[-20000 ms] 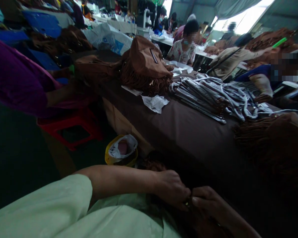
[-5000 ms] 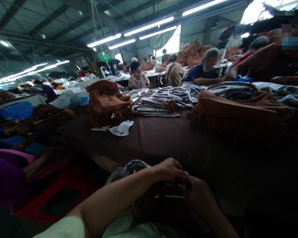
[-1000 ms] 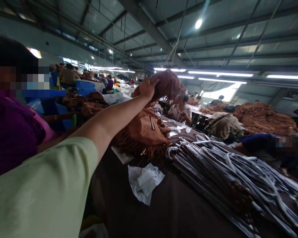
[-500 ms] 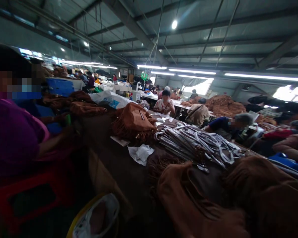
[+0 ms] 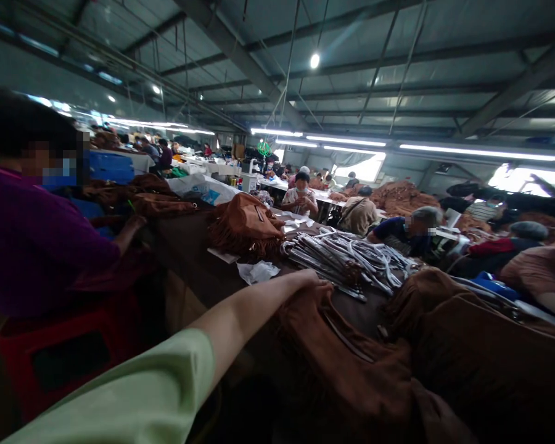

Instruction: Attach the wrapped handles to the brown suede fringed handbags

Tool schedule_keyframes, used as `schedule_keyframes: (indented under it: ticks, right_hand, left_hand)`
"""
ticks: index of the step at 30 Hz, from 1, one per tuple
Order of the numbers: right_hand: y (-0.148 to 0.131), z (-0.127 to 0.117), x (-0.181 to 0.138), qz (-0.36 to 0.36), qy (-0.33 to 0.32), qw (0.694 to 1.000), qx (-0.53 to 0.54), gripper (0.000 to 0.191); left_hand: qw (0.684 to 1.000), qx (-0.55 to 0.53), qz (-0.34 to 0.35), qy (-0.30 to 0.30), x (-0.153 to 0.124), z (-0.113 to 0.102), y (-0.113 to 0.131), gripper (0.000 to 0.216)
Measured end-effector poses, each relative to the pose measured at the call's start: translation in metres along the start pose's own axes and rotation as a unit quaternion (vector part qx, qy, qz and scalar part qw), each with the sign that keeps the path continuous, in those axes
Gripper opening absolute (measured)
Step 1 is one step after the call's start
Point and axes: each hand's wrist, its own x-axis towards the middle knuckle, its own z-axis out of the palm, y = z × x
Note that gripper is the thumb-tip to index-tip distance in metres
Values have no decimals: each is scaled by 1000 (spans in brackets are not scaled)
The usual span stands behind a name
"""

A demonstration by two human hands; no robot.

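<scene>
My left arm, in a pale green sleeve, reaches from the lower left to the table edge. My left hand [image 5: 308, 281] closes over the top of a brown fringed suede bag [image 5: 351, 364] that hangs over the near edge of the dark brown table [image 5: 194, 259]. Most of the fingers are hidden behind the bag. My right hand is out of view.
Another brown fringed bag [image 5: 467, 333] lies at the right. A bundle of wrapped straps [image 5: 346, 259], white paper [image 5: 258, 271] and a pile of brown bags [image 5: 245, 225] sit further back. A person in purple [image 5: 32, 246] sits at the left by a red stool [image 5: 60, 351]. Other workers sit across.
A second ago my left hand held a fringed bag high over the far pile. It then left view, and now it grips a bag at the near table edge.
</scene>
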Motion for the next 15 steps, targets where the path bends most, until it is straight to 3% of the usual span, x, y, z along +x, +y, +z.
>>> schedule_keyframes:
  ticks: [3,7,12,15]
  right_hand:
    - [-11,-1,12,26,-25,998,51,40]
    - [-15,10,9,26,-72,992,105,40]
    - [-4,20,-25,-13,21,996,88,68]
    - [4,22,-57,-38,75,996,38,64]
  left_hand:
    - [999,-18,-4,-40,15,16,1,32]
    - [998,-36,-6,-44,15,33,-9,31]
    - [999,-49,-1,7,-12,47,-46,37]
    - [997,-58,18,49,-47,58,-63,34]
